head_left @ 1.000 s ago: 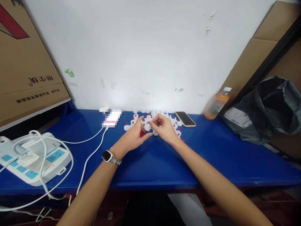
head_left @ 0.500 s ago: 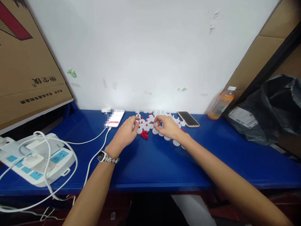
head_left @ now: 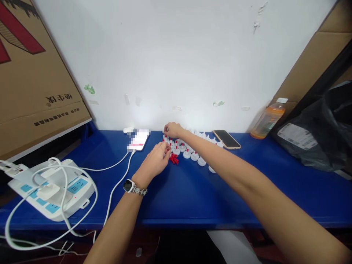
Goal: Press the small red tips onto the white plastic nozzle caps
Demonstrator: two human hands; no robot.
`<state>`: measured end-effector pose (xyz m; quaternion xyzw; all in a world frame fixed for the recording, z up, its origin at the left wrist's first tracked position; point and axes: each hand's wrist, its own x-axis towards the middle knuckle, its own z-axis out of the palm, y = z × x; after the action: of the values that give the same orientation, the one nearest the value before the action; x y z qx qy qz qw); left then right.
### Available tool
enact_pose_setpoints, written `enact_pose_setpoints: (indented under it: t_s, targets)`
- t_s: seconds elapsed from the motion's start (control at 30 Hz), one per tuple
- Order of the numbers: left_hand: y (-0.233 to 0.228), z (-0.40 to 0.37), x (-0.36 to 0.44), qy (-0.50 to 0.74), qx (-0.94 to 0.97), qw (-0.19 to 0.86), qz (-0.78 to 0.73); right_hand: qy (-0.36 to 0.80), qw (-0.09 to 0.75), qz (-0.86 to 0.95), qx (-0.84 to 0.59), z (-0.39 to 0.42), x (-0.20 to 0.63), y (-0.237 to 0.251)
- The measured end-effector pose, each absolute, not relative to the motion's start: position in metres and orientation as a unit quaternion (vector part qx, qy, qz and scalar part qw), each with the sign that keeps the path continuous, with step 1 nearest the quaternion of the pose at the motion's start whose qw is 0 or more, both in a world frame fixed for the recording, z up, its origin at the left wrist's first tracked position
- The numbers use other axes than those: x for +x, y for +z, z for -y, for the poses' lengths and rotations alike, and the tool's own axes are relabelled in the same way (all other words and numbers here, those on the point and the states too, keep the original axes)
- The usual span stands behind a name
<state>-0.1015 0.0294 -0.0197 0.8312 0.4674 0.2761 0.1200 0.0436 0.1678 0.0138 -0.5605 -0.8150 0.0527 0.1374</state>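
Several white nozzle caps (head_left: 187, 154) stand in a cluster on the blue table, many with small red tips on their spouts. In front of them lies a small pile of loose red tips (head_left: 174, 158). My left hand (head_left: 156, 160) is just left of this pile, thumb and fingers pinched together; a speck of red shows at the fingertips, too small to make out. My right hand (head_left: 173, 129) reaches across to the back left of the cluster, its fingers bent down and closed over a spot by the rear caps. Whatever it grips is hidden.
A charging phone (head_left: 141, 140) lies left of the caps, a dark-screened phone (head_left: 227, 139) to the right. Cables loop over a white power strip (head_left: 59, 198) at left. An orange drink bottle (head_left: 268, 119) and a black plastic bag (head_left: 310, 128) stand at right, by the wall.
My right hand has moved left and back, from the middle of the caps to their rear left edge. My left hand has come slightly down beside the red pile. The view has shifted a little.
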Motion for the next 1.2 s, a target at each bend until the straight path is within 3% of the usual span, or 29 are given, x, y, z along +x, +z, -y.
enact_pose_setpoints:
  t_s: [0.23,0.37,0.47,0.63,0.8,1.0,1.2]
  targets:
    - [-0.01,-0.018,-0.098,0.311,0.814,0.086,-0.483,0.053,0.238,0.804,-0.542,-0.141,0.068,0.025]
    - [-0.003,-0.012,-0.091,0.38,0.794,-0.008,-0.474,0.157,0.408,0.76,-0.481,-0.089,0.087,0.028]
    - [-0.001,-0.01,-0.086,0.371,0.815,-0.018,-0.445,0.257,0.45,0.737,-0.435,-0.05,0.093,0.019]
    - [-0.003,-0.01,-0.082,0.294,0.858,0.033,-0.42,0.283,0.447,0.735,-0.424,-0.017,0.096,0.005]
    - [-0.005,-0.018,-0.089,0.336,0.847,0.093,-0.401,0.176,0.442,0.748,-0.462,-0.006,0.106,0.005]
    - [-0.005,-0.023,-0.094,0.375,0.822,0.166,-0.397,0.032,0.289,0.829,-0.478,0.008,0.105,-0.006]
    - [-0.012,-0.024,-0.096,0.352,0.836,0.148,-0.393,0.023,0.261,0.837,-0.479,0.008,0.1,-0.013]
